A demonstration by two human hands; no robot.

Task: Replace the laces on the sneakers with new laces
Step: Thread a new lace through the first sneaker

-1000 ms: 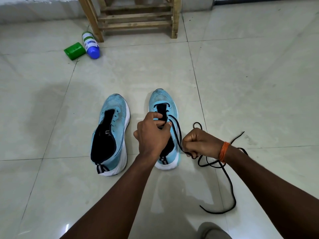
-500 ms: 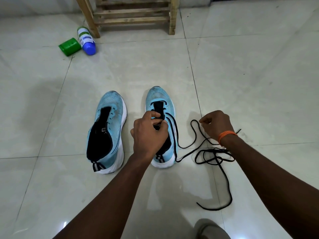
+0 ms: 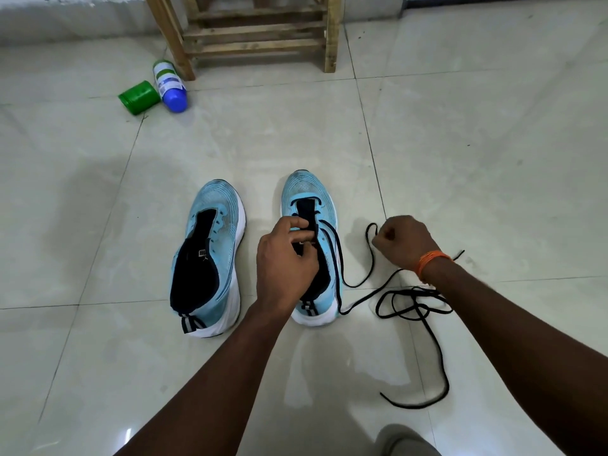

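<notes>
The left grip (image 3: 286, 258) pinches the tongue (image 3: 304, 209) of the partly laced sneaker (image 3: 307, 189) (its unlaced twin (image 3: 214, 245) stands just beside it); the right grip (image 3: 403, 241) pinches the black lace (image 3: 411, 406).

The left sneaker (image 3: 210, 258) and right sneaker (image 3: 309, 199) stand side by side. The lace (image 3: 414, 292) lies right of both. Behind them, bottle (image 3: 169, 85) and tub (image 3: 139, 97) lie beside the rack (image 3: 260, 37).

Dim, soft light; glare on floor tiles (image 3: 128, 434) (edges bowed); sharp focus.
</notes>
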